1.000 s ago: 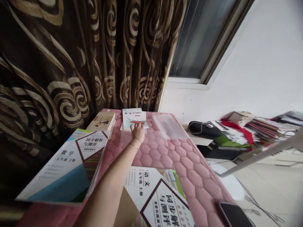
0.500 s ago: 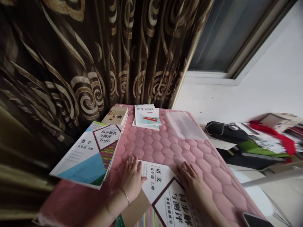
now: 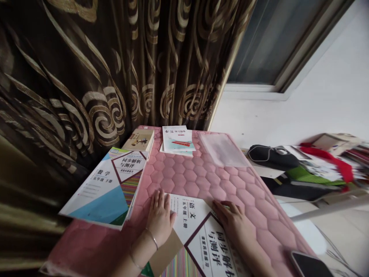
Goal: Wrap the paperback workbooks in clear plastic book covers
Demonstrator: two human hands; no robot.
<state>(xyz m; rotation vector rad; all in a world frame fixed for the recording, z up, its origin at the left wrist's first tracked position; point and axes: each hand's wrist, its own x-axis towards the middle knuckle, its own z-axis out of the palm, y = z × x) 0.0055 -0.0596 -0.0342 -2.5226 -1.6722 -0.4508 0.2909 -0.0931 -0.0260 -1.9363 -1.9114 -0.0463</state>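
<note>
A workbook (image 3: 198,240) with a white, brown and striped cover lies flat on the pink quilted tabletop in front of me, its title running sideways. My left hand (image 3: 159,215) rests on its left edge, fingers stretched forward and thumb apart, with thin bracelets on the wrist. On the opposite edge lies my right hand (image 3: 232,221), palm down, its fingers slightly bent over the cover's upper right corner. Neither hand lifts the workbook. The near end of the book runs out of the picture.
Left of my hands lies a stack of mathematics workbooks (image 3: 100,192), with smaller tan books (image 3: 140,139) behind it. Thin booklets (image 3: 177,140) and a translucent sheet or sleeve (image 3: 223,150) lie at the far side. A dark phone-like device (image 3: 311,265) is at the near right.
The view has shifted slightly and sharpened. My right hand has bent its fingers a little more over the workbook's edge. My left hand stays on the opposite edge.
</note>
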